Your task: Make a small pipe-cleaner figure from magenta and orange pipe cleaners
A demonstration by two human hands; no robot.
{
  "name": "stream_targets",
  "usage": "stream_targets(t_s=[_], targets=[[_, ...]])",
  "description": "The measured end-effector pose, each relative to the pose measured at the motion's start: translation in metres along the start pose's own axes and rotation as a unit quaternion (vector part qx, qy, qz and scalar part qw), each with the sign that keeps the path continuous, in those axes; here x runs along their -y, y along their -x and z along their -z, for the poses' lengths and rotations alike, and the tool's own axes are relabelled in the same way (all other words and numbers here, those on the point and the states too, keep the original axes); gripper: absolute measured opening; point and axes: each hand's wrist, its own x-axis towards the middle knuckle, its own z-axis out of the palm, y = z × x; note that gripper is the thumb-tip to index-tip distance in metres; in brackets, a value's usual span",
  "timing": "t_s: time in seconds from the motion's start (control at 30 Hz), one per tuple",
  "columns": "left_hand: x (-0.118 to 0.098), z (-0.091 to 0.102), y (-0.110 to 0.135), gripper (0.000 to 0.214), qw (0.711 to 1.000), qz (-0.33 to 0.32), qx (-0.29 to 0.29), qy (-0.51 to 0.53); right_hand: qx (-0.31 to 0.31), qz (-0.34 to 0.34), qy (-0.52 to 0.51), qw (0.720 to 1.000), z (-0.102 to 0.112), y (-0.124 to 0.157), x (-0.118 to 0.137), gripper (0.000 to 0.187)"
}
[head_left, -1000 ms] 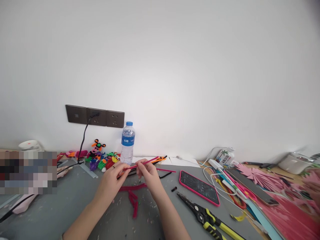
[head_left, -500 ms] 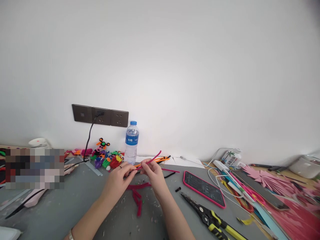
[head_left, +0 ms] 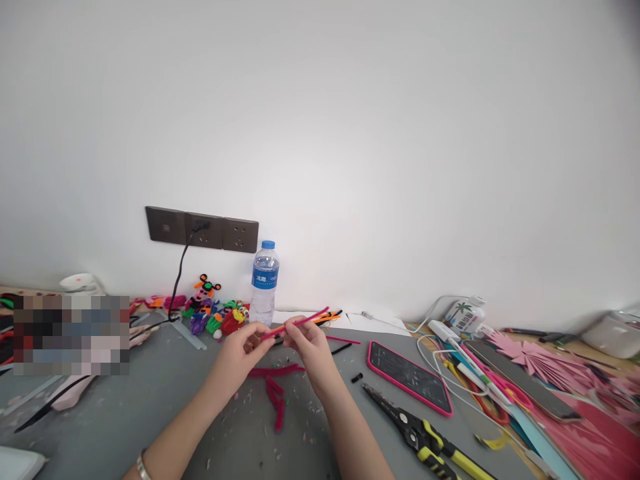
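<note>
A thin magenta pipe cleaner (head_left: 317, 313) slants up to the right between my hands, held above the grey mat. My left hand (head_left: 243, 352) pinches its lower end, and my right hand (head_left: 311, 351) grips it further along with thumb and fingers. Orange pipe cleaners (head_left: 329, 318) and a black one (head_left: 342, 349) lie behind my right hand. Below the hands rests a long magenta pipe cleaner piece (head_left: 275, 371), with a bent magenta piece (head_left: 279, 408) nearer to me. The fingertips partly hide the held strand.
A water bottle (head_left: 265, 287) stands against the wall beside small pipe-cleaner figures (head_left: 203, 313). To the right lie a pink-cased phone (head_left: 410, 380) and yellow-black pliers (head_left: 415, 430). Pink folded paper (head_left: 535, 363) and cables fill the far right. A pink glue gun (head_left: 73, 393) lies left.
The magenta pipe cleaner has tipped lower and its free end has moved slightly right. My left fingers have shifted their pinch; both hands stay close together.
</note>
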Motion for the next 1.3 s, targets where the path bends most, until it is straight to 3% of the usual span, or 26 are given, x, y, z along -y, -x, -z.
stream_targets(t_s=[0.1,0.17,0.4,0.5,0.63,0.83,1.03,1.3], targets=[[0.001,0.002,0.002,0.011,0.991,0.005,0.112,-0.074,-0.053,0.002,-0.033,0.998,0.005,-0.001,0.0,0.033],[0.003,0.003,0.004,0.008,0.981,0.004,0.157,-0.117,-0.086,0.006,-0.054,0.995,0.008,-0.002,0.0,0.034],[0.006,0.003,0.01,0.009,0.967,-0.012,0.189,-0.17,-0.101,0.0,-0.064,0.993,0.008,-0.003,-0.002,0.033],[0.005,0.001,0.012,0.012,0.968,-0.03,0.178,-0.174,-0.09,-0.004,-0.047,0.995,0.008,-0.003,-0.002,0.034],[0.001,-0.001,0.011,0.01,0.978,-0.038,0.119,-0.166,-0.081,0.004,-0.029,0.996,0.008,-0.002,0.0,0.03],[-0.009,0.002,0.002,0.015,0.998,-0.017,0.028,-0.056,-0.045,0.008,-0.044,0.998,0.005,0.001,0.006,0.033],[-0.004,0.004,-0.001,0.024,0.995,0.028,0.0,0.092,0.004,-0.021,-0.042,0.999,0.001,0.004,0.008,0.029],[-0.003,0.006,-0.003,0.03,0.986,0.076,-0.031,0.148,0.014,-0.018,-0.012,1.0,0.004,0.0,-0.001,0.026]])
